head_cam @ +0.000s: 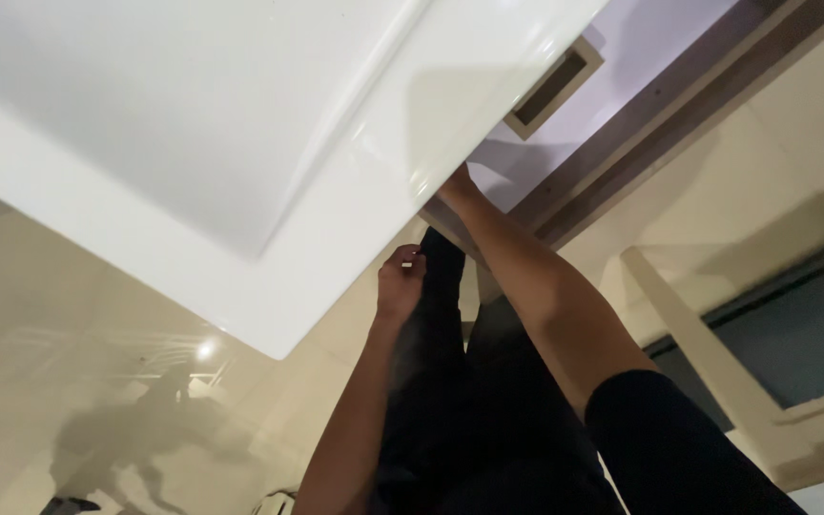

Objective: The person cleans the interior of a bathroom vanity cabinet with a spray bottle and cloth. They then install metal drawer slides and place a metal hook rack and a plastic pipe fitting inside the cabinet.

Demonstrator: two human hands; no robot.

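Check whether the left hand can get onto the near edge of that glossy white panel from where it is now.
Probably yes. The left hand sits just beside the white panel edge, with nothing visible between them. The right hand already reaches under that edge farther along, its fingers hidden.

The white panel [193,124] looks glossy and smooth, the cream floor [97,381] polished and reflective.

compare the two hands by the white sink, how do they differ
The right hand reaches up to the underside of the white basin, mostly hidden by its edge; the left hand sits lower, short of the rim, fully visible. The left hand's fingers curl loosely; the right's cannot be seen. Both forearms are bare and stretch the same way.
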